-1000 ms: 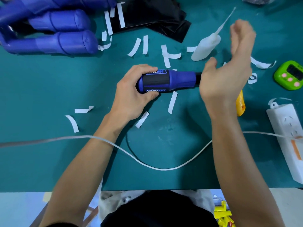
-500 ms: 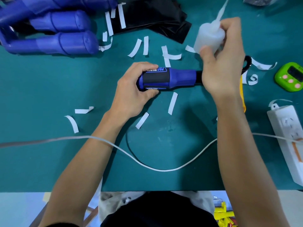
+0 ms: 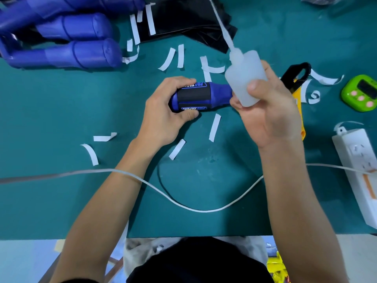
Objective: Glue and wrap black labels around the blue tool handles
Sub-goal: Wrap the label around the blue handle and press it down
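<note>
Blue tool handle [image 3: 216, 92] lies on its side near the centre of the green mat [image 3: 61, 111], axis running 9 to 3 o'clock. A black label [image 3: 193, 94] covers its middle band.

Left hand [image 3: 163, 117] grasps the 9 o'clock end, fingers curled over the top, thumb beneath. Right hand [image 3: 271, 111], at the 3 o'clock end, is clasped round a translucent glue bottle [image 3: 244, 78], nozzle pointing towards 11 o'clock. The bottle's base overlaps the handle's right end; contact cannot be determined.

Surroundings:
- Heap of blue handles [image 3: 67, 37] at 10 o'clock
- Black sheet [image 3: 183, 21] at 12
- White paper strips [image 3: 214, 127] scattered around the work
- Yellow cutter [image 3: 299, 99] partly hidden behind the right hand
- Green timer [image 3: 361, 92] at 3
- Power strip [image 3: 359, 172] at 4
- White cable [image 3: 183, 205] crossing at 6
</note>
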